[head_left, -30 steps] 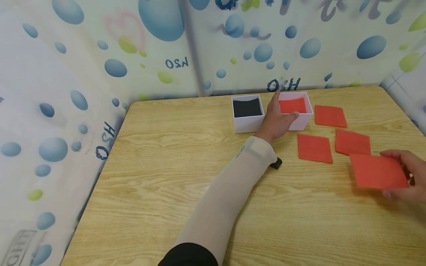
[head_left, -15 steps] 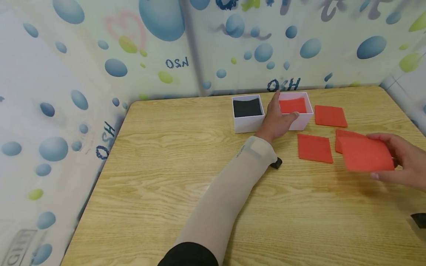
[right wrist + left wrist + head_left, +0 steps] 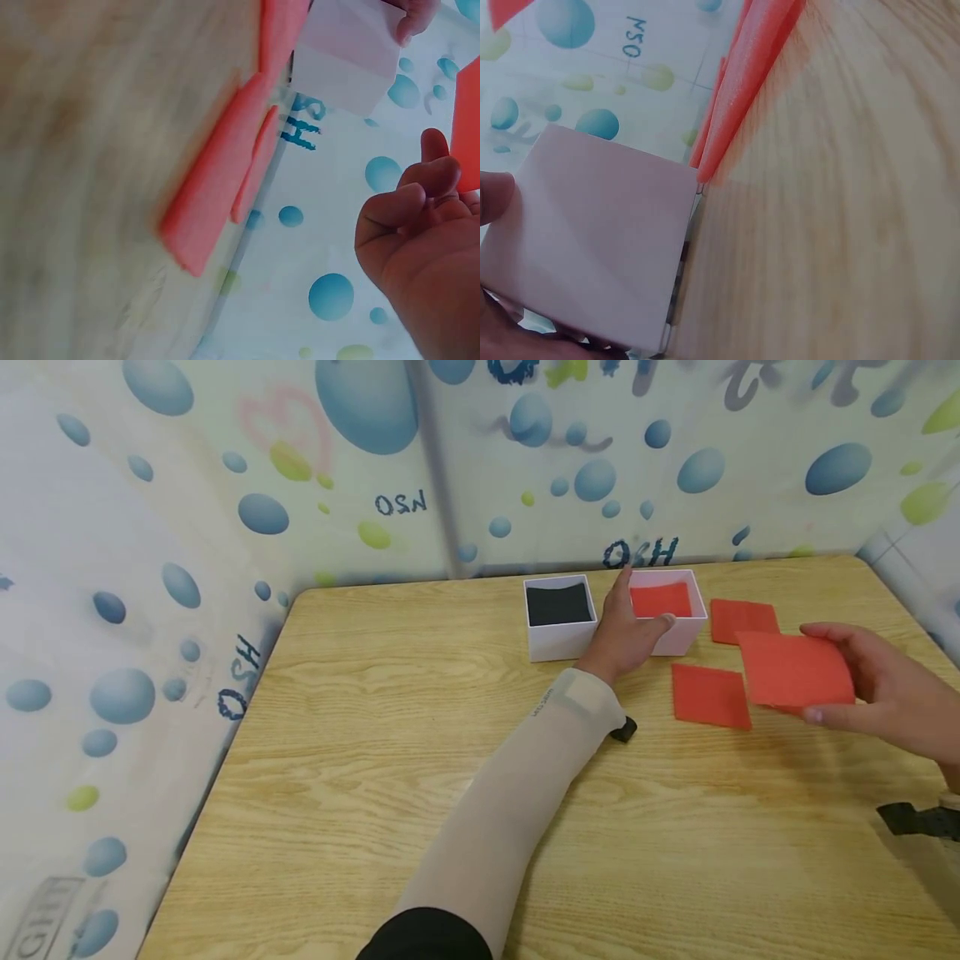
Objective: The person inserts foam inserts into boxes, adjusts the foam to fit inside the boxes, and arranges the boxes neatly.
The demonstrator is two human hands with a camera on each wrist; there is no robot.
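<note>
My left hand (image 3: 621,642) grips a white box (image 3: 681,637) at the back of the table, with the thumb on its front wall. A red piece (image 3: 660,600) shows inside this box. In the left wrist view the thumb (image 3: 495,196) presses the pale box wall (image 3: 592,240). To the right, my right hand (image 3: 888,693) holds a square red folded cloth (image 3: 797,670) by its right edge, above the table. In the right wrist view only a corner of that cloth (image 3: 466,131) shows beside the fingers (image 3: 409,202).
A second white box (image 3: 561,643) with a black piece (image 3: 558,604) inside stands left of the gripped one. Red folded squares lie on the wooden table (image 3: 360,760), one near the front (image 3: 711,696) and one farther back (image 3: 742,618). A patterned wall covering (image 3: 480,468) rises behind.
My right hand has carried the red cloth up and left toward the boxes, now covering another red square on the table. My left hand has stayed on the box.
</note>
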